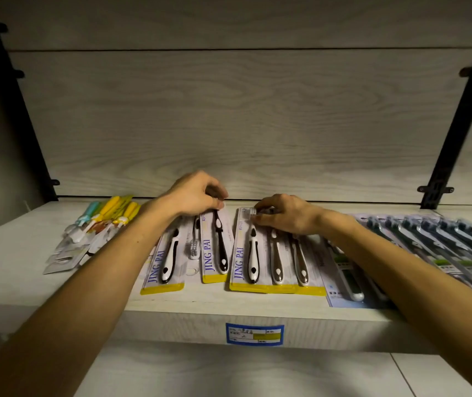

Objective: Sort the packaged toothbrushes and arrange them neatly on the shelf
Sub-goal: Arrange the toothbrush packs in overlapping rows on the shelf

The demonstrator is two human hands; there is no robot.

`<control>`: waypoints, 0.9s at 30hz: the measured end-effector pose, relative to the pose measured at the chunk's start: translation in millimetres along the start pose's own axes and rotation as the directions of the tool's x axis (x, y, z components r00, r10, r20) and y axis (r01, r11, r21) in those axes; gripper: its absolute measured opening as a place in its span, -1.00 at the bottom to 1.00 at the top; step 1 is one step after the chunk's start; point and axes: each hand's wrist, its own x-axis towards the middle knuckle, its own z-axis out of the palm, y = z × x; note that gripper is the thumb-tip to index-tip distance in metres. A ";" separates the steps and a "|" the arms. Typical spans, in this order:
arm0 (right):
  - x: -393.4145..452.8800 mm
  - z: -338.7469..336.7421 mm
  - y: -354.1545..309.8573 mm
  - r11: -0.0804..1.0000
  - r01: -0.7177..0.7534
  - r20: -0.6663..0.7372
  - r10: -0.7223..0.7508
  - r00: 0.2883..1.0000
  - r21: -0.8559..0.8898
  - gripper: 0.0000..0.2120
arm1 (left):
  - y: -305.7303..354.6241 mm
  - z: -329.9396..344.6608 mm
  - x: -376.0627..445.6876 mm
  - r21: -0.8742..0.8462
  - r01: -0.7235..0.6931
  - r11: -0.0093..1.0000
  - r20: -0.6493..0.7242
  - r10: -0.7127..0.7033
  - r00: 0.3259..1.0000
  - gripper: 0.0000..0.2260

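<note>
Several carded packs (pixel 214 247) lie flat mid-shelf (pixel 14 267), some overlapping. Left hand (pixel 197 193) pinches the top edge of one pack; right hand (pixel 283 213) has curled fingers on the top of the next pack (pixel 246 253), seemingly gripping it. Packs look light, stiffish and slick; best taken by the card edges, not the blister.

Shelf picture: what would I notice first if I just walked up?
Two hands at the shelf's middle: the left hand pinches a black-and-white toothbrush pack, the right hand grips the top of another pack. Bright yellow brushes lie far left, dark packs far right.
</note>
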 end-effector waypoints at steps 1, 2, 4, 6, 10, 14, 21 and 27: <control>0.4 -0.3 0.1 1.000 0.002 0.002 -0.002 1.000 0.007 -0.56 | 0.9 -2.1 -0.2 -0.016 -0.003 1.000 -0.012 0.002 1.000 -0.77; 0.9 -1.1 0.6 1.000 0.001 0.003 -0.001 1.000 0.012 -0.57 | 1.7 -4.3 -0.3 -0.036 -0.004 0.999 -0.030 0.003 1.000 -0.77; 1.4 -3.5 2.1 1.000 0.006 -0.002 -0.006 1.000 0.019 -0.60 | 3.7 -7.6 -1.7 -0.077 -0.004 0.997 -0.067 -0.001 0.998 -0.77; 1.1 -6.0 3.3 0.999 0.016 0.000 -0.016 1.000 0.037 -0.62 | 7.2 -9.3 -3.5 -0.112 0.002 0.994 -0.092 -0.013 0.996 -0.77; 2.1 -6.5 3.2 0.997 0.017 0.015 -0.018 1.000 0.070 -0.62 | 9.6 -11.5 -4.6 -0.112 -0.033 0.993 -0.126 0.018 0.992 -0.78; 1.8 -5.6 1.3 0.998 0.017 -0.001 -0.017 1.000 0.055 -0.68 | 11.9 -8.6 -6.9 -0.121 -0.155 0.981 -0.157 0.135 0.978 -0.80; -3.3 -1.0 -1.6 1.000 0.014 -0.012 -0.013 1.000 0.022 -0.66 | 17.5 29.6 -3.1 -0.094 -0.188 0.978 -0.035 0.186 0.982 -0.82; -3.8 -7.6 -13.3 0.999 -0.039 0.037 0.040 0.999 -0.033 -0.68 | 8.3 36.3 -7.9 -0.016 -0.162 0.987 -0.021 0.161 0.987 -0.84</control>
